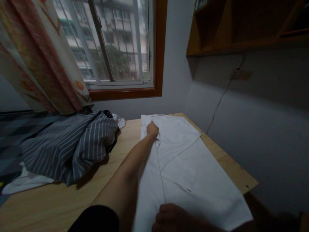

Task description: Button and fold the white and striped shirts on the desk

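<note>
A white shirt (193,167) lies spread lengthwise on the wooden table (72,199). My left hand (152,129) reaches far forward, fingers closed on the cloth near the shirt's far end by the collar. My right hand (173,219) rests at the near end of the shirt at the bottom of the view, fingers curled on the fabric. One sleeve is folded across the shirt's body.
A heap of grey striped clothing (72,145) sits on the table's left, with white cloth under it. A window (116,42) and a patterned curtain (36,54) are behind. A white wall (253,129) with a cable runs along the right, under a wooden shelf (241,29).
</note>
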### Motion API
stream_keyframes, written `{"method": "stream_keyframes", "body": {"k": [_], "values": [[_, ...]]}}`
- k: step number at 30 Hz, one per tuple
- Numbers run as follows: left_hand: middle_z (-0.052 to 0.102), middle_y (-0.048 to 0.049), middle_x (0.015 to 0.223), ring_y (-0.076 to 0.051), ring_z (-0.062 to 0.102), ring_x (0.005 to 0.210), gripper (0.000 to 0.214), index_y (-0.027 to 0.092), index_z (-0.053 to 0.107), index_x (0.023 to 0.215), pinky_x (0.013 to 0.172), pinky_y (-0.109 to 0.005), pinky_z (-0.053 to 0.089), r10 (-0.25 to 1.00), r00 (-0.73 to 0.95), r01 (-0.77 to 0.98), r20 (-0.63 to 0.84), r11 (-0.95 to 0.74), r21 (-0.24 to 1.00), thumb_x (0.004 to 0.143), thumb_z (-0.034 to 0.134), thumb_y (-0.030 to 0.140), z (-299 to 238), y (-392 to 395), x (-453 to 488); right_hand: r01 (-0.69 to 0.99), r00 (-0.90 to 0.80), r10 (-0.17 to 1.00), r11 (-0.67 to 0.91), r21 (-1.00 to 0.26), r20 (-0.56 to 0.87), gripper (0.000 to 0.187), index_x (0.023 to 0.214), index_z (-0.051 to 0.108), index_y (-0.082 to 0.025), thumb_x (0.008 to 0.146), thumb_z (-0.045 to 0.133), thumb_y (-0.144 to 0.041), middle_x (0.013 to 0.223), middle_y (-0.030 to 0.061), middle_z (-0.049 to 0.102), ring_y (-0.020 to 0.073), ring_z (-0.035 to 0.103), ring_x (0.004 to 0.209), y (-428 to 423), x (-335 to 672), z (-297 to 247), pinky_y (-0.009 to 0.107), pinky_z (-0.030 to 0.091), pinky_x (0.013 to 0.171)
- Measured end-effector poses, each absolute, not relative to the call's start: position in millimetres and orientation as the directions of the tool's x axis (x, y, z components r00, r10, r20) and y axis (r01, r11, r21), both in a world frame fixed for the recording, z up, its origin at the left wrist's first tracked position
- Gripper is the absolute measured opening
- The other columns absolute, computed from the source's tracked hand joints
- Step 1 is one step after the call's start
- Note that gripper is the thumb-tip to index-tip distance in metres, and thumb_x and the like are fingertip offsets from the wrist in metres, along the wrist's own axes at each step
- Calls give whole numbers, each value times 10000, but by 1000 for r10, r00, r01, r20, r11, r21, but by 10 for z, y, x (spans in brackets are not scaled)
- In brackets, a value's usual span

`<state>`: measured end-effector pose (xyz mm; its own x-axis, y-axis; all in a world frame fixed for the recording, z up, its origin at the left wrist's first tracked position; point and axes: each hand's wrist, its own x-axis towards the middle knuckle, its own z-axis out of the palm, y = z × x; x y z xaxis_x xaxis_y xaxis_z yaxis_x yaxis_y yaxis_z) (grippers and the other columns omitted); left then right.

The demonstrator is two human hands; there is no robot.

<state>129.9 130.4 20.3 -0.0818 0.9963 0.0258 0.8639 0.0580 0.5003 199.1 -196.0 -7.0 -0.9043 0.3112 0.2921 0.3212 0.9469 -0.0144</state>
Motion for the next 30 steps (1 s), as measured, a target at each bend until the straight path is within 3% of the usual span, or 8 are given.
{"method": "stream_keyframes", "body": {"k": [7,11,14,17,20,22,24,30], "values": [[730,-124,941,-203,702,823,387,116,623,1162,736,-277,522,991,136,789,-3,-107,605,947,445,385,207,1296,1215,319,-925,337,940,-121,176,157,915,533,-247,972,481,-384,727,-45,601,113,507,610,-1980,2086,-207,254,386,627],[670,-97,1192,-193,617,1103,391,152,620,1208,954,-279,451,951,294,742,99,-293,603,956,432,384,252,1114,890,333,-920,374,903,-273,114,126,934,572,-246,954,509,-353,780,-33,635,114,559,694,-2012,2181,-237,235,412,665],[453,-123,1455,-241,368,1370,505,150,517,1343,1130,-342,268,861,486,747,153,-500,438,911,510,409,176,858,537,345,-895,432,830,-438,114,140,973,612,-236,952,499,-316,820,-21,661,107,592,740,-1950,2262,-105,223,433,694],[264,-168,1546,-295,178,1448,679,110,347,1458,1166,-444,144,752,658,727,46,-650,223,919,435,512,31,547,284,406,-783,586,737,-541,210,221,955,640,-198,913,540,-390,856,19,677,143,619,814,-1682,2295,140,267,466,763],[179,-189,1566,-305,109,1460,750,87,223,1501,1162,-488,117,732,679,727,-50,-661,185,935,329,569,-59,265,194,452,-587,727,660,-600,358,308,1093,622,-173,934,473,-390,1113,98,664,193,595,1060,-1149,2236,341,357,456,921],[182,-186,1567,-308,103,1461,763,104,230,1500,1162,-509,107,716,696,711,-56,-675,198,926,317,601,-62,104,187,495,-553,750,647,-581,364,412,1265,552,-162,955,400,-387,1371,136,532,214,463,1284,-690,2131,366,406,363,1061],[202,-177,1565,-314,108,1459,780,127,251,1495,1164,-524,94,686,727,675,-34,-704,219,906,348,629,-34,-45,183,604,-557,788,602,-522,263,510,1383,455,-110,972,326,-383,1499,159,375,220,313,1400,-222,1983,293,401,259,1136],[119,-223,1566,-340,63,1458,962,81,138,1519,1167,-521,100,646,759,645,-80,-730,229,843,355,729,7,-495,81,839,-488,873,458,-292,-32,721,1497,221,-36,963,283,-517,1570,188,167,275,139,1459,742,1576,-101,438,120,1171]]}}
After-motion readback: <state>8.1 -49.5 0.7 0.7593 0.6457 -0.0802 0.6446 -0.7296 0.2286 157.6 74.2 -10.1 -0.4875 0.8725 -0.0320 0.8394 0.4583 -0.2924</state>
